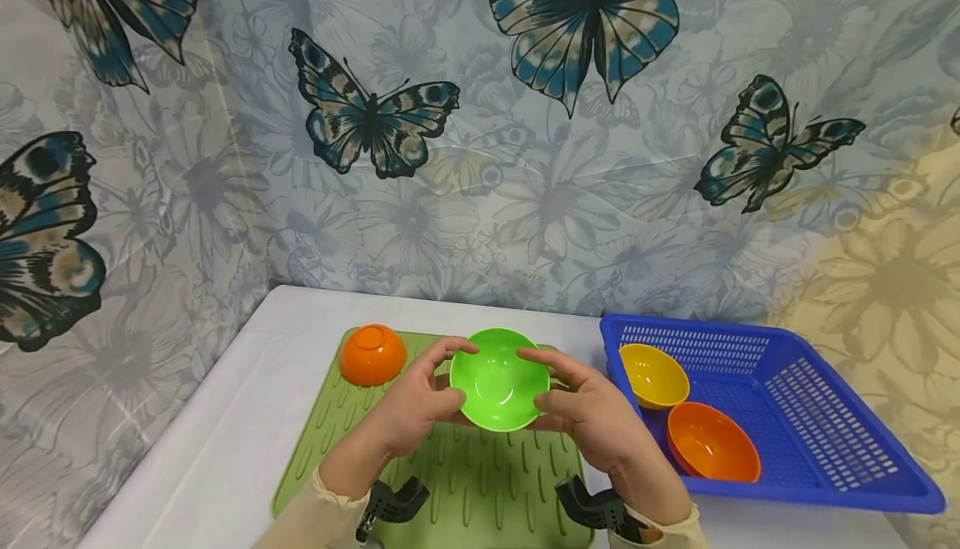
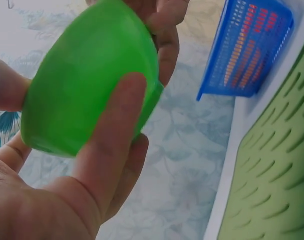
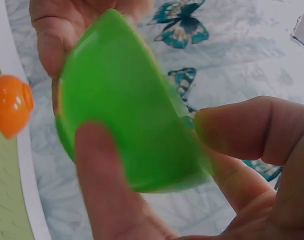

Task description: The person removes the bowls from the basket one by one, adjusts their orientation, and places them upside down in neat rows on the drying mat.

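Note:
A green bowl point(image 1: 499, 381) is held up above the green ridged mat point(image 1: 480, 482), its hollow side facing the head camera. My left hand point(image 1: 422, 399) grips its left side, thumb and fingers at the rim and against the outside. On the opposite side my right hand point(image 1: 588, 407) grips it the same way. Both wrist views show the bowl's outer wall point(image 2: 86, 75) with fingers pressed on it. An orange bowl point(image 1: 372, 355) lies upside down at the mat's back left corner, left of my left hand.
At the right stands a blue perforated basket point(image 1: 817, 491). Inside, along its left side, a yellow bowl point(image 1: 654, 376) and another orange bowl point(image 1: 712, 442) sit with hollows facing up. A white cloth point(image 1: 217, 416) covers the table, and a butterfly-patterned curtain point(image 1: 525, 224) hangs behind it.

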`<state>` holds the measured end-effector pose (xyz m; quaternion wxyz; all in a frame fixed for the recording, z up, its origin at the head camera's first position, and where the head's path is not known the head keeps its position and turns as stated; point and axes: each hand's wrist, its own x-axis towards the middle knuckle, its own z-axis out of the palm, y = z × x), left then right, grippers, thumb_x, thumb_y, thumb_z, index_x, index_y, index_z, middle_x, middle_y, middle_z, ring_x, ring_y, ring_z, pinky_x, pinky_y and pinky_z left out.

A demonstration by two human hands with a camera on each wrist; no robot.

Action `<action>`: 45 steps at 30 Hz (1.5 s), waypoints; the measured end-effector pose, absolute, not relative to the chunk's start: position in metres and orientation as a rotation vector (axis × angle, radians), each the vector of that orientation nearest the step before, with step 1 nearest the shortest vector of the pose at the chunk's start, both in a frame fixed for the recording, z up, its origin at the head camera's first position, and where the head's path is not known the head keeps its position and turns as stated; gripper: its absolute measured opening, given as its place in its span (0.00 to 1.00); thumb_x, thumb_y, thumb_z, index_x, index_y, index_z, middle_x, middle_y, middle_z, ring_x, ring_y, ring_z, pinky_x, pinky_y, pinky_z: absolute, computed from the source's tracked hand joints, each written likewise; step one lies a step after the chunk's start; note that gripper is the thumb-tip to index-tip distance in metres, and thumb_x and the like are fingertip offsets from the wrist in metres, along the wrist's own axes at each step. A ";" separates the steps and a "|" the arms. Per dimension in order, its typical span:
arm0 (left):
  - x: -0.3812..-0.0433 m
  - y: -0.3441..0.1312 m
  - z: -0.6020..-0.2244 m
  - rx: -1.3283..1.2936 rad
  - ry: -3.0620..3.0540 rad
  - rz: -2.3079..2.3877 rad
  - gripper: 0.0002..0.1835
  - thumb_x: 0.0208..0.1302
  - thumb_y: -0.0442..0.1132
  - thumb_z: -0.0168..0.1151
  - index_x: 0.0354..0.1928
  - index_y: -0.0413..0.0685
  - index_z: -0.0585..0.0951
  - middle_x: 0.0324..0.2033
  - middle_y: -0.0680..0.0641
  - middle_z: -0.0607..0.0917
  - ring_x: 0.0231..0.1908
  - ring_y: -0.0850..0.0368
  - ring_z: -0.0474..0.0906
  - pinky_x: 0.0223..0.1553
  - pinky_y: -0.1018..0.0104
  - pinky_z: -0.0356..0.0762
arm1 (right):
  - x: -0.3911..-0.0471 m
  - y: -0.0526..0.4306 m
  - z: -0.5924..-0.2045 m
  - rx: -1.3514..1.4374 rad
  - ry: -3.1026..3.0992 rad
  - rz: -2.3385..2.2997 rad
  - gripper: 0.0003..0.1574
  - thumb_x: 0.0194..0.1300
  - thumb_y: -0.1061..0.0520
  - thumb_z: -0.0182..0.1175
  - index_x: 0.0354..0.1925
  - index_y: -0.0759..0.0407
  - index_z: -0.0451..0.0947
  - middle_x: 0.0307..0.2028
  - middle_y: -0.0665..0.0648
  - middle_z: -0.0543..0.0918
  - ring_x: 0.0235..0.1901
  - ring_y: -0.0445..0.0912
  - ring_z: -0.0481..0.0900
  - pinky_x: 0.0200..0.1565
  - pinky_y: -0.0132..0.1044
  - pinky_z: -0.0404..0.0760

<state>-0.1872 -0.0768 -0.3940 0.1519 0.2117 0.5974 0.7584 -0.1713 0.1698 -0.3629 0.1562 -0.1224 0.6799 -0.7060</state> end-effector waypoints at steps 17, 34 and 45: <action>-0.184 -0.079 -0.391 0.683 2.403 1.892 0.32 0.55 0.26 0.59 0.63 0.59 0.78 0.62 0.50 0.64 0.48 0.48 0.73 0.35 0.58 0.81 | -0.182 0.194 -0.362 -0.488 1.441 -2.183 0.36 0.80 0.60 0.41 0.79 0.54 0.43 0.63 0.71 0.70 0.60 0.65 0.73 0.56 0.59 0.74; -0.174 -0.071 -0.387 1.768 3.132 1.181 0.34 0.41 0.21 0.64 0.50 0.63 0.88 0.64 0.42 0.69 0.59 0.43 0.68 0.43 0.60 0.80 | -0.189 0.203 -0.370 -0.463 1.029 -2.267 0.30 0.82 0.51 0.32 0.77 0.48 0.51 0.62 0.74 0.70 0.65 0.68 0.66 0.60 0.57 0.70; -0.177 -0.068 -0.384 2.220 3.148 0.840 0.32 0.28 0.25 0.69 0.38 0.68 0.90 0.60 0.47 0.76 0.61 0.37 0.70 0.43 0.57 0.83 | -0.195 0.202 -0.377 -0.495 1.048 -2.176 0.28 0.82 0.53 0.31 0.74 0.52 0.58 0.57 0.71 0.75 0.55 0.62 0.78 0.55 0.55 0.76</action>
